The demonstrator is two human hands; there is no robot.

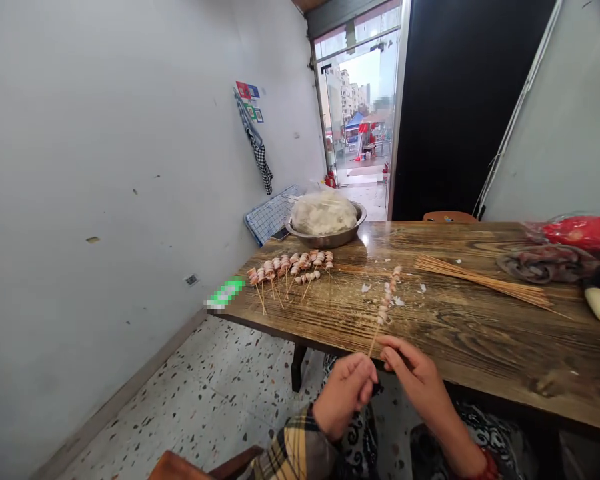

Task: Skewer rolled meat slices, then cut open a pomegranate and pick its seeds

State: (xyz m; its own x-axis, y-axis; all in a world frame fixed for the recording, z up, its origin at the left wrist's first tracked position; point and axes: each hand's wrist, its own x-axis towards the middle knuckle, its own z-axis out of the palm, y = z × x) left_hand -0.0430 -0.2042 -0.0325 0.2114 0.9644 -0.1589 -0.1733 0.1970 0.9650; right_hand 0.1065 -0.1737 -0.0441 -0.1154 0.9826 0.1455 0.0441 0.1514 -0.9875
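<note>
Near the table's front edge, my left hand (347, 383) is closed around the bare lower end of a meat skewer (383, 315). Pale pink, curled pieces are threaded along its upper part, and it points up and away over the table. Just right of the stick is my right hand (414, 373), fingers loosely stretched towards it and slightly apart. Whether a fingertip touches the stick I cannot tell. Several finished-looking skewers (285, 265) lie in a row at the table's left, sticks towards me. A bundle of bare bamboo sticks (480, 279) lies on the right.
The wooden table (460, 340) carries a metal basin (330, 240) with a plastic bag (325, 212) of pale food at its far left. Small white scraps lie mid-table. At right are a raw-looking greyish pink heap (545, 261) and a red bagged item (580, 232). A white wall stands left.
</note>
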